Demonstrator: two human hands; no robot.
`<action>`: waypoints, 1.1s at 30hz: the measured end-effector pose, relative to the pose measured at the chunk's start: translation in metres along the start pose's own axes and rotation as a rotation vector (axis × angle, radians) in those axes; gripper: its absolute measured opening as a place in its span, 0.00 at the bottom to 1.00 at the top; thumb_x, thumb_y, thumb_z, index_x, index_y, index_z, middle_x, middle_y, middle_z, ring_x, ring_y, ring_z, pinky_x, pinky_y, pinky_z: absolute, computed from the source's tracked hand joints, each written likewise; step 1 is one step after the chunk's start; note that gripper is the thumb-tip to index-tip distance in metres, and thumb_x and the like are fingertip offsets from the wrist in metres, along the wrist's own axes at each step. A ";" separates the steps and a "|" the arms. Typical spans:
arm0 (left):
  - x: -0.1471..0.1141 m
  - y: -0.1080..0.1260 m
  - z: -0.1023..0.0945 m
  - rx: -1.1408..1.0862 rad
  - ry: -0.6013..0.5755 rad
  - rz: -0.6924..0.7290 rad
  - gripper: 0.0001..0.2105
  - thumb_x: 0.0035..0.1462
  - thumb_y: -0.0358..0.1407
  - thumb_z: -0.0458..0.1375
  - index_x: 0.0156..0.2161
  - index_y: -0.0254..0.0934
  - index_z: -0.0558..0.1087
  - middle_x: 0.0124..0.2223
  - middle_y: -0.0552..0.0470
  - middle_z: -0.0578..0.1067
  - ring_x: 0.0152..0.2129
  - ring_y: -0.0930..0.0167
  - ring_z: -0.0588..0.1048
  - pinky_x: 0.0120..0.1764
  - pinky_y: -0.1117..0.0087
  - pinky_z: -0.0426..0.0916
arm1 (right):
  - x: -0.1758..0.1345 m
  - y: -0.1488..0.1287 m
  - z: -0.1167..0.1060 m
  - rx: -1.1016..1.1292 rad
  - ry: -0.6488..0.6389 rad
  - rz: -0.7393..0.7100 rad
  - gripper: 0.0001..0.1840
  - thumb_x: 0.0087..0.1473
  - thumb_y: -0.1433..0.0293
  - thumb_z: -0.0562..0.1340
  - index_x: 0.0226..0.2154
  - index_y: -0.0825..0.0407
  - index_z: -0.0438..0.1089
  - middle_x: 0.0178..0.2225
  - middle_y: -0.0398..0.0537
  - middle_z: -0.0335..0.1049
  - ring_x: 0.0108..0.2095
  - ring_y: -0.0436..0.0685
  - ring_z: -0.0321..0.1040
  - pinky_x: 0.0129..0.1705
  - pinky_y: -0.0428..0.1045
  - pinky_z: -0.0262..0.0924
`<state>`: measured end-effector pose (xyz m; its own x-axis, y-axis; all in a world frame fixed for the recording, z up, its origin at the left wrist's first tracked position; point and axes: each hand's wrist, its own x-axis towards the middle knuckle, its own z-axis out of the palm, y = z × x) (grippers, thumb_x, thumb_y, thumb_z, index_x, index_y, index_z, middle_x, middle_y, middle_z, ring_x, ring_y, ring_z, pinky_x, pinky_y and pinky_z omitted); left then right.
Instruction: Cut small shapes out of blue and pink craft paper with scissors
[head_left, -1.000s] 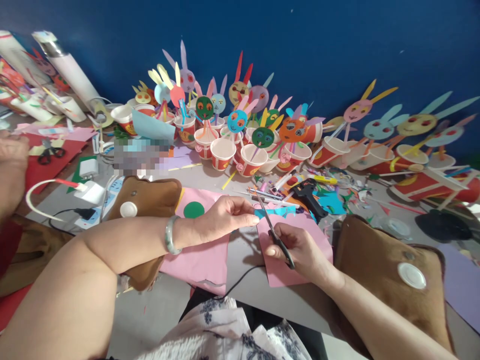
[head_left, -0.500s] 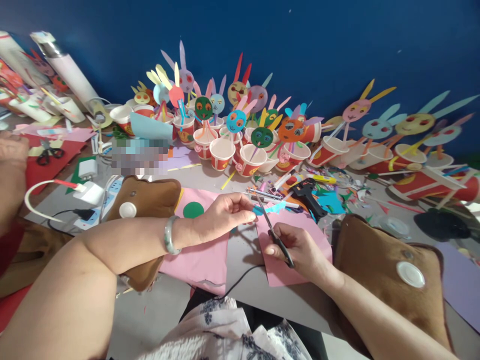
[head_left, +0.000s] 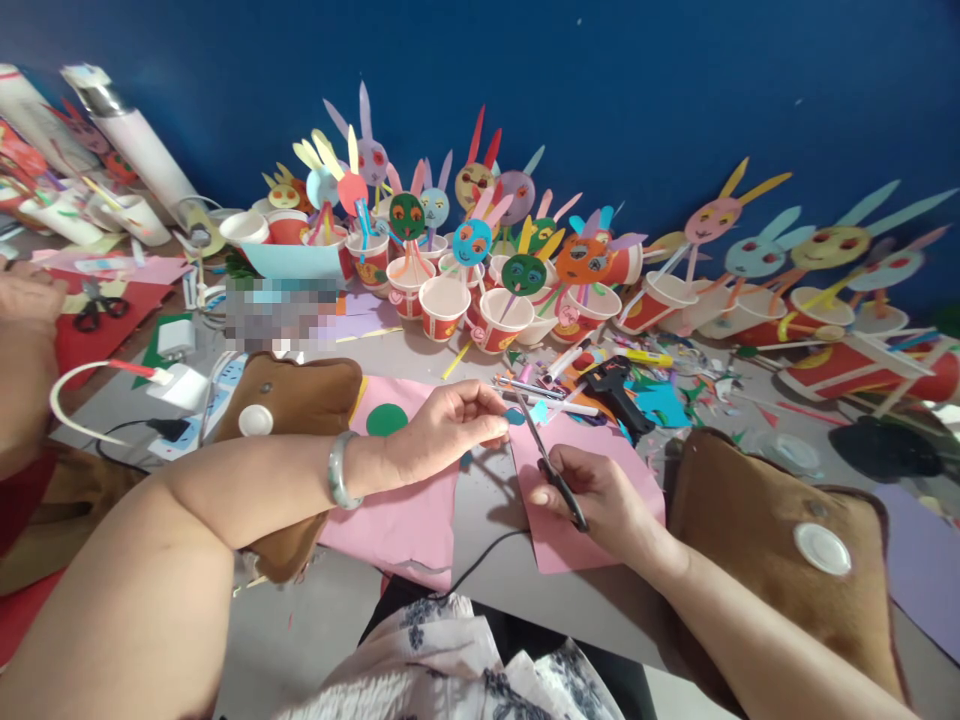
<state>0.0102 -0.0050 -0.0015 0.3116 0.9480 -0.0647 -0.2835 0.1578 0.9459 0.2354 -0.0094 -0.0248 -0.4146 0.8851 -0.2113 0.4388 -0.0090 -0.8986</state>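
Pinched between the thumb and fingers of my left hand [head_left: 461, 425] is a small piece of blue paper [head_left: 514, 416]. My right hand [head_left: 600, 495] is closed round the black handles of a pair of scissors [head_left: 559, 482], its blades pointing up and touching or very near the blue paper's right edge. A lighter blue scrap [head_left: 539, 411] shows just beyond the blades. Pink paper [head_left: 592, 480] lies under my right hand. A green paper circle [head_left: 387, 420] rests on another pink sheet [head_left: 397, 520] beside my left wrist.
Paper cups [head_left: 445, 308] with paper rabbit faces line the back. A black glue gun [head_left: 622, 395] lies among pens and scraps. Brown plush pouches [head_left: 750, 560] flank the work area. A power strip [head_left: 202, 420] sits at left, near another person's hand [head_left: 30, 305].
The small blue piece has turned slightly in my left fingers, and a light blue scrap now appears separate from it. At the back left, the pale blue sheet has shifted.
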 end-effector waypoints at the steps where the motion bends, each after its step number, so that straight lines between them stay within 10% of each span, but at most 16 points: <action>1: 0.000 0.001 0.000 0.014 -0.006 -0.010 0.05 0.52 0.31 0.61 0.32 0.34 0.69 0.26 0.56 0.71 0.25 0.77 0.71 0.32 0.74 0.66 | 0.000 -0.002 0.000 -0.003 0.016 -0.009 0.33 0.39 0.43 0.70 0.19 0.50 0.56 0.16 0.35 0.51 0.20 0.46 0.46 0.21 0.46 0.42; 11: -0.003 -0.011 -0.003 0.427 -0.262 -0.056 0.02 0.51 0.26 0.58 0.31 0.32 0.71 0.27 0.55 0.73 0.24 0.78 0.69 0.28 0.76 0.63 | -0.005 -0.016 0.002 0.082 0.175 -0.165 0.15 0.47 0.61 0.72 0.26 0.50 0.67 0.29 0.49 0.75 0.31 0.58 0.73 0.34 0.51 0.67; 19: -0.004 -0.021 -0.006 0.461 -0.302 0.045 0.01 0.56 0.28 0.59 0.34 0.32 0.72 0.30 0.53 0.75 0.26 0.77 0.71 0.30 0.75 0.65 | -0.003 -0.002 0.009 0.079 0.151 -0.210 0.16 0.45 0.57 0.71 0.28 0.49 0.68 0.27 0.47 0.71 0.30 0.59 0.72 0.33 0.52 0.69; 25: -0.003 -0.021 -0.006 0.366 -0.290 -0.108 0.18 0.48 0.40 0.70 0.41 0.33 0.73 0.32 0.53 0.74 0.27 0.76 0.70 0.30 0.74 0.66 | -0.003 -0.007 0.005 0.043 0.227 -0.237 0.17 0.47 0.64 0.71 0.21 0.50 0.62 0.28 0.48 0.73 0.33 0.58 0.73 0.36 0.51 0.68; 33: -0.002 -0.019 -0.005 0.389 -0.282 -0.074 0.05 0.55 0.33 0.63 0.34 0.32 0.75 0.30 0.52 0.75 0.27 0.76 0.71 0.31 0.74 0.65 | -0.003 -0.007 0.008 0.087 0.199 -0.254 0.18 0.47 0.65 0.71 0.20 0.50 0.61 0.28 0.48 0.73 0.33 0.57 0.72 0.36 0.49 0.68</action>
<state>0.0110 -0.0084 -0.0211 0.5666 0.8181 -0.0985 0.0917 0.0561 0.9942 0.2277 -0.0159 -0.0211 -0.3342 0.9376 0.0955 0.2679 0.1917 -0.9442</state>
